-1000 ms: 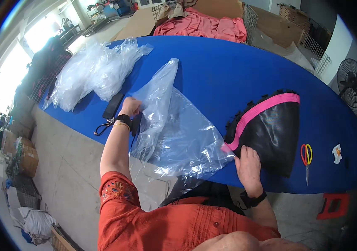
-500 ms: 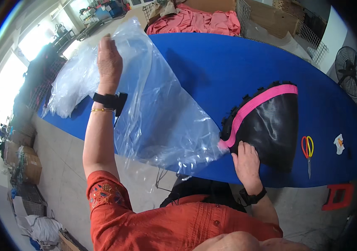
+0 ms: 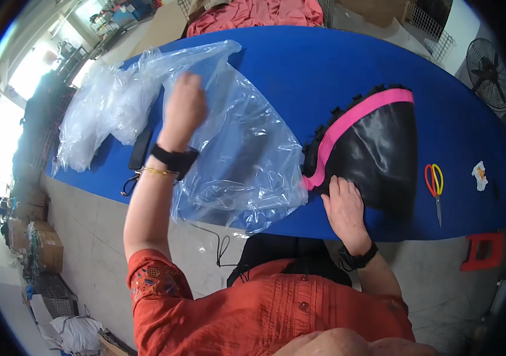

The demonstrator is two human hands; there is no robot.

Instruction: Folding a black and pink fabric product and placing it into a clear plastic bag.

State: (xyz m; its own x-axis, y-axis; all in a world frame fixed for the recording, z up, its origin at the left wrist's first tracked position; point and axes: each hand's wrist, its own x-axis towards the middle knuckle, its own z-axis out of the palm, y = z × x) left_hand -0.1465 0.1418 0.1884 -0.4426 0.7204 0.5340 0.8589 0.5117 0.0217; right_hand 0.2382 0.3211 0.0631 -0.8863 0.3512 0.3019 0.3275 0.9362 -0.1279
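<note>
My left hand point(image 3: 186, 113) is over a large sheet of clear plastic film point(image 3: 253, 160), its fingers curled under and slightly blurred; whether they grip the film is hidden. A shiny black fabric piece point(image 3: 377, 148), with a bright pink band and ruffled black trim along its curved edge, lies to the right. Its pink end touches the film's right corner. My right hand point(image 3: 346, 207) rests on the lower left of the black piece, fingers stretched out and flat.
The blue table point(image 3: 300, 65) has crumpled clear plastic point(image 3: 107, 107) at its far left. Red-and-yellow-handled scissors point(image 3: 437, 193) and a small crumpled white scrap point(image 3: 479, 176) lie at the right. Pink cloth point(image 3: 253, 16) is piled beyond the table; a red stool point(image 3: 482, 251) stands near its right edge.
My left hand has come nearer and to the right, with its fingers now curled. The raised far end of the film has dropped to the table. My right hand stays on the black piece.
</note>
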